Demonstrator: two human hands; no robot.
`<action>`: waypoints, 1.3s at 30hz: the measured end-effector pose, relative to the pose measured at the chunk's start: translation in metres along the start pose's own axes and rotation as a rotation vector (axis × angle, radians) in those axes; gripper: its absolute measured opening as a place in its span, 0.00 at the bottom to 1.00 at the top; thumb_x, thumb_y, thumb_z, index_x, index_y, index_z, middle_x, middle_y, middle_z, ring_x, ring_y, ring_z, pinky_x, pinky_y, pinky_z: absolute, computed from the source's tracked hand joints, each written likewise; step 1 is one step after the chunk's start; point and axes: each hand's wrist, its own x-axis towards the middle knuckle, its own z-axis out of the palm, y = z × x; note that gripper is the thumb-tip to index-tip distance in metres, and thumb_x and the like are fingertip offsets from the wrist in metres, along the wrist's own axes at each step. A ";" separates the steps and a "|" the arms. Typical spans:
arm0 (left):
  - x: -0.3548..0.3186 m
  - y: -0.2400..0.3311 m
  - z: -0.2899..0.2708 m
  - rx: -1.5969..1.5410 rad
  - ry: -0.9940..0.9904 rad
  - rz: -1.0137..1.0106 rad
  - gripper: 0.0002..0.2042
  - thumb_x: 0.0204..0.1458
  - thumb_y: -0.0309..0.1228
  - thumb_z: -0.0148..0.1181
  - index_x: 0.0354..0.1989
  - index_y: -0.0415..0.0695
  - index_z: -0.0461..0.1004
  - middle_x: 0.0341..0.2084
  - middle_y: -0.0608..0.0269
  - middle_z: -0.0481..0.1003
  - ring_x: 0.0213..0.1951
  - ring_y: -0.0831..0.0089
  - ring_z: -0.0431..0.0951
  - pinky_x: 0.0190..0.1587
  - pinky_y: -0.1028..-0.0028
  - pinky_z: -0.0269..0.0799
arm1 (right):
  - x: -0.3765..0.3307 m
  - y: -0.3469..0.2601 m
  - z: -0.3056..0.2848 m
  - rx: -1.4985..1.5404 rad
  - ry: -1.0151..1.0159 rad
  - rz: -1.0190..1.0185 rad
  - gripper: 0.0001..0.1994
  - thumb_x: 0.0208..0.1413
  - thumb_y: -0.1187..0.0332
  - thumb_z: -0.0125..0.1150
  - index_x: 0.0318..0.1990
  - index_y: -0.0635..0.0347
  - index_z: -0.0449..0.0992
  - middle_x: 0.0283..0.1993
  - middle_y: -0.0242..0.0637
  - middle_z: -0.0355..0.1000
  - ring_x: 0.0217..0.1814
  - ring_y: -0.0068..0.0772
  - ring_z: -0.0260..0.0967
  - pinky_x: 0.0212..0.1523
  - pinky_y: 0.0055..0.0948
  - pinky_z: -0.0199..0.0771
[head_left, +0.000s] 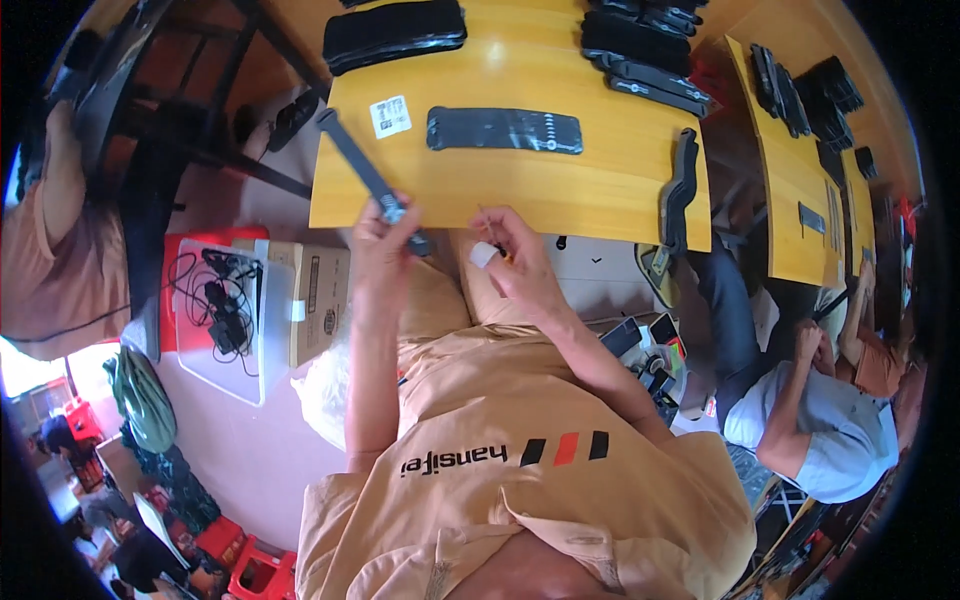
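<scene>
My left hand (385, 240) is closed round a long black strap (358, 165), which slants up and left over the table's front edge. Light printing shows on the strap near my fingers. Beside it, my right hand (525, 265) is closed with its fingertips drawn together, and what they pinch is too small to make out. A white wrap (484, 254) shows at one of its digits. Flat on the table in front of both hands lies a wide black band (505, 131) with pale marks. A white printed label (390, 117) is to its left.
The yellow table (590, 195) carries black band stacks at the far left (395, 35) and far right (640, 60). A curved black strap (680, 190) lies along its right edge. Below left stand a clear bin of cables (255, 350) and a carton (320, 300). A co-worker (820, 420) sits at right.
</scene>
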 end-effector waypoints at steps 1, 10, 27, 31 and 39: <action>-0.004 -0.005 0.009 -0.011 -0.036 0.000 0.06 0.47 0.24 0.58 0.33 0.45 0.68 0.20 0.74 0.68 0.18 0.87 0.65 0.18 0.86 0.59 | 0.000 -0.002 0.008 0.027 0.024 -0.021 0.11 0.47 0.78 0.53 0.41 0.64 0.66 0.29 0.30 0.66 0.31 0.18 0.60 0.33 0.17 0.62; -0.025 -0.006 0.029 -0.181 -0.223 -0.171 0.10 0.52 0.26 0.52 0.41 0.37 0.69 0.26 0.64 0.73 0.25 0.80 0.73 0.26 0.84 0.69 | 0.003 -0.012 -0.012 0.592 -0.088 0.309 0.07 0.49 0.76 0.51 0.37 0.61 0.67 0.21 0.34 0.67 0.08 0.11 0.48 0.07 0.13 0.43; -0.031 0.011 0.039 -0.130 -0.056 -0.067 0.11 0.49 0.26 0.57 0.40 0.35 0.71 0.30 0.58 0.75 0.32 0.77 0.76 0.34 0.80 0.75 | -0.029 -0.047 -0.004 -0.332 -0.126 0.035 0.27 0.51 0.78 0.38 0.61 0.54 0.53 0.19 0.39 0.60 0.19 0.28 0.60 0.24 0.27 0.63; -0.033 0.010 0.038 -0.099 -0.052 -0.021 0.11 0.48 0.25 0.58 0.39 0.35 0.72 0.30 0.58 0.75 0.32 0.77 0.75 0.35 0.80 0.75 | -0.027 -0.047 -0.005 -0.369 -0.135 0.012 0.28 0.50 0.79 0.38 0.61 0.52 0.53 0.19 0.39 0.61 0.19 0.28 0.60 0.24 0.26 0.63; -0.035 0.008 0.042 -0.047 -0.011 0.041 0.10 0.46 0.22 0.59 0.38 0.36 0.73 0.33 0.62 0.74 0.33 0.78 0.75 0.36 0.78 0.75 | -0.025 -0.043 -0.007 -0.193 -0.169 0.114 0.27 0.51 0.78 0.38 0.62 0.52 0.53 0.18 0.32 0.58 0.18 0.20 0.56 0.21 0.21 0.59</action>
